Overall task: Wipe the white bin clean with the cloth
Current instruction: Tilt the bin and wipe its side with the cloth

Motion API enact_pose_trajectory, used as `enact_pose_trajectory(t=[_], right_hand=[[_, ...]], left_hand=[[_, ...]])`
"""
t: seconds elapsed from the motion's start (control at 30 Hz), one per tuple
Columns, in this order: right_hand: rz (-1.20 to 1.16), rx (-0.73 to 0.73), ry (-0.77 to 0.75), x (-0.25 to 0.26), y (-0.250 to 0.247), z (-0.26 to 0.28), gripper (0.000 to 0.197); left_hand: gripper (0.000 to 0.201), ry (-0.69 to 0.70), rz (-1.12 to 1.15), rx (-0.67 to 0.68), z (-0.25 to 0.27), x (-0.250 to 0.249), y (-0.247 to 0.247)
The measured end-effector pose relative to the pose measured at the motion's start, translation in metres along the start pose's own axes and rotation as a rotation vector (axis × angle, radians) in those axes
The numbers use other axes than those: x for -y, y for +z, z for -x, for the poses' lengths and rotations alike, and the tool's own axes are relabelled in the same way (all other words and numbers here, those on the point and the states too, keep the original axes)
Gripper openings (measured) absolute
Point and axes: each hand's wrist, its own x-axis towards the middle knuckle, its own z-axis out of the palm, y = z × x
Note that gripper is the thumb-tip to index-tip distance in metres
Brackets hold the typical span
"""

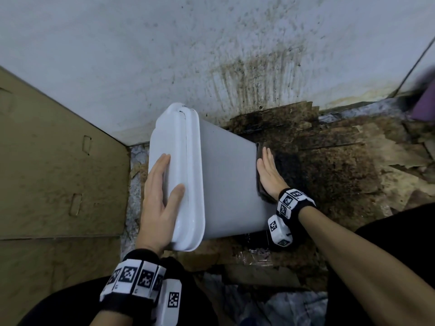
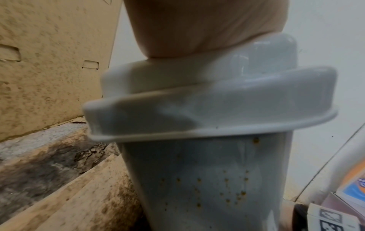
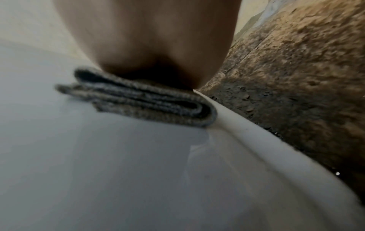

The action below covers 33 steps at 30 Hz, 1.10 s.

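Observation:
The white bin point(image 1: 226, 180) lies on its side on the floor, its lid point(image 1: 174, 147) facing left. My left hand point(image 1: 164, 182) lies flat on the lid with straight fingers and the thumb spread across its face. My right hand point(image 1: 267, 165) presses a folded grey cloth point(image 1: 263, 196) flat against the bin's bottom end. In the right wrist view the cloth point(image 3: 138, 100) sits in layers under my palm point(image 3: 148, 39) on the bin's base point(image 3: 98, 156). The left wrist view shows brown specks on the bin's side point(image 2: 207, 179) below the lid point(image 2: 197, 109).
A large cardboard box point(image 1: 58, 172) stands close on the left. The white wall point(image 1: 211, 55) behind is spattered with dark stains. Soiled, torn cardboard point(image 1: 329, 172) covers the floor to the right. A purple object point(image 1: 423, 102) sits at the far right.

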Motion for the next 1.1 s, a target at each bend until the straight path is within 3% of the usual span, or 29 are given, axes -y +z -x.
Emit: enact_pose_trajectory(t=[0.13,0.27,0.43,0.57,0.73,0.93,1.1], right_hand=[[0.08,0.019,-0.043,0.017,0.005,0.013,0.053],[-0.029,-0.032,-0.101,0.039,0.028,0.027,0.056],[-0.131,-0.006,-0.25,0.086,0.05,0.058,0.054],[-0.216,0.036,-0.278,0.108,0.057,0.072,0.054],[0.087,-0.108,-0.492,0.08,0.055,0.067,0.056],[0.075,-0.061,-0.43,0.061,0.049,0.054,0.055],[0.11,-0.127,-0.248,0.026,0.038,0.027,0.056]], left_hand=[[0.061,0.004,-0.012,0.005,0.0,0.0,0.0],[0.061,-0.002,-0.023,0.01,-0.001,-0.002,0.001],[0.063,0.002,-0.024,0.003,0.0,-0.004,0.001],[0.064,-0.012,-0.03,0.001,0.0,-0.006,0.002],[0.064,0.005,-0.028,0.0,0.0,-0.009,0.004],[0.063,-0.017,-0.015,-0.004,0.0,-0.006,0.002],[0.062,-0.015,-0.014,-0.002,-0.001,-0.005,0.002]])
